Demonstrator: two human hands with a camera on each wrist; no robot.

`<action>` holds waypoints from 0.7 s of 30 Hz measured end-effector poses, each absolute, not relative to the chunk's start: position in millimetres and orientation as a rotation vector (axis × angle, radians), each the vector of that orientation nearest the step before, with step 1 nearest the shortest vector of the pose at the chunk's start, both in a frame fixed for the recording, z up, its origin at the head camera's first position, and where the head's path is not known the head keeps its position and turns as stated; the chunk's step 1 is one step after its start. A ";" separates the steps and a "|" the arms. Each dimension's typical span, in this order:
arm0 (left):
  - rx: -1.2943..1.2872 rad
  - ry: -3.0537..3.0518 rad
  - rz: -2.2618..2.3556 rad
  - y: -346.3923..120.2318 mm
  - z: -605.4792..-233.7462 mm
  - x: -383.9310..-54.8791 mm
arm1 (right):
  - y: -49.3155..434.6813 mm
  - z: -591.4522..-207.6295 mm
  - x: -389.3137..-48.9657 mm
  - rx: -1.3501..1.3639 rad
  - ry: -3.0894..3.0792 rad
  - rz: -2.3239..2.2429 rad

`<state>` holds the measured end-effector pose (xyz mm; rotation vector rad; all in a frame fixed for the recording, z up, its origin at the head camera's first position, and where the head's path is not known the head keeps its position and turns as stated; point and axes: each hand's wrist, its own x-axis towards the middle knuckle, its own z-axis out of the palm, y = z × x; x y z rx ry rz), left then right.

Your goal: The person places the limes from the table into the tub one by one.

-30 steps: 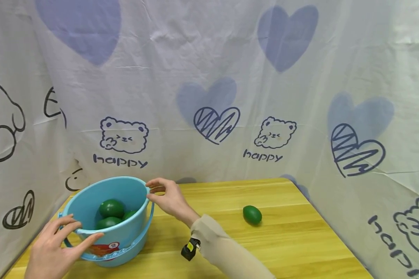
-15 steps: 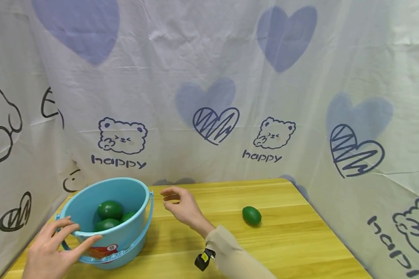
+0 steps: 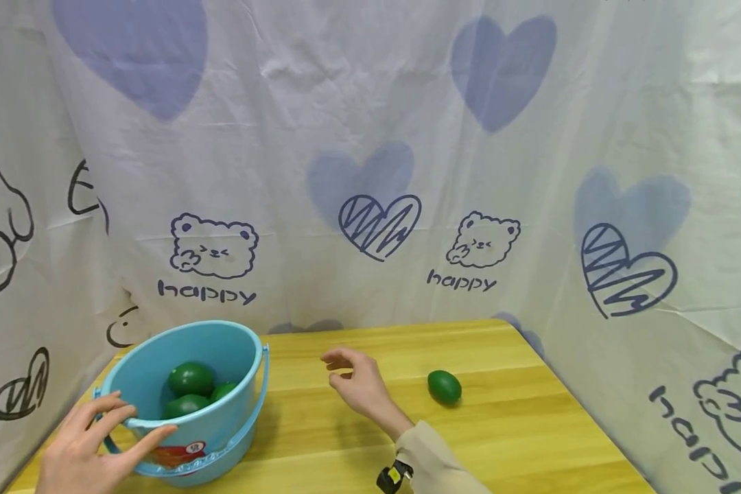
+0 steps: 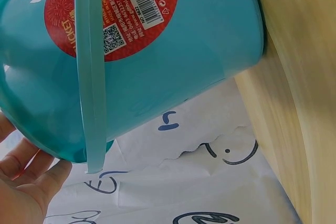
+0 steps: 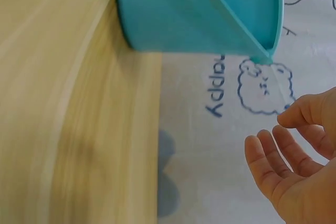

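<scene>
A light blue bucket (image 3: 216, 425) stands on the left of the wooden table, its handle hanging down the near side. Inside lie several smooth dark green oval fruits (image 3: 191, 379). My left hand (image 3: 83, 446) holds the bucket's near-left rim, thumb outside and fingers at the edge; the left wrist view shows these fingers (image 4: 31, 169) at the rim too. Above the table, right of the bucket, my right hand (image 3: 361, 384) hangs with loosely bent fingers and nothing in them. Another green oval fruit (image 3: 444, 387) lies on the tabletop to the right of that hand.
The yellow wood-grain table (image 3: 512, 446) reaches back to a white cloth (image 3: 358, 89) printed with hearts and bears. More cloth hangs at both sides. A dark wrist device (image 3: 394, 477) sits at the right sleeve.
My right hand has let go of the bucket's right rim and moved right, towards the lone green fruit. The left hand stays on the rim. The view has shifted slightly.
</scene>
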<state>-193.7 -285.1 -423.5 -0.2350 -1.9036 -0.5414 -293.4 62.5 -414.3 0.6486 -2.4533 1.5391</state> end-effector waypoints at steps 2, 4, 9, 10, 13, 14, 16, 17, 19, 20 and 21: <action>-0.231 -1.897 -0.553 -284.3 -424.8 -193.9 | 72.1 -420.1 -294.3 0.630 -2.464 1.517; -0.226 -1.897 -0.563 -283.8 -425.2 -194.0 | 81.1 -424.2 -295.8 0.622 -2.471 1.504; -0.202 -1.898 -0.575 -282.7 -425.1 -193.5 | 102.8 -431.0 -300.5 0.598 -2.490 1.487; -0.196 -1.895 -0.577 -282.7 -424.9 -193.0 | 106.7 -431.7 -301.4 0.590 -2.498 1.482; -0.166 -1.899 -0.577 -281.8 -424.0 -191.2 | 118.6 -434.1 -304.1 0.558 -2.519 1.455; -0.155 -1.904 -0.576 -281.4 -423.7 -190.7 | 122.6 -434.6 -304.9 0.548 -2.522 1.439; -0.150 -1.908 -0.576 -280.9 -422.9 -190.6 | 130.8 -435.7 -306.2 0.526 -2.522 1.413; -0.149 -1.911 -0.577 -280.7 -422.8 -190.8 | 134.8 -436.2 -306.8 0.511 -2.522 1.401; -0.150 -1.914 -0.579 -280.4 -422.7 -191.3 | 142.8 -436.3 -307.3 0.479 -2.514 1.391; -0.152 -1.915 -0.580 -280.3 -422.8 -191.6 | 146.7 -436.6 -307.8 0.463 -2.511 1.385; -0.155 -1.916 -0.582 -280.2 -423.1 -191.7 | 150.5 -437.1 -308.1 0.450 -2.505 1.383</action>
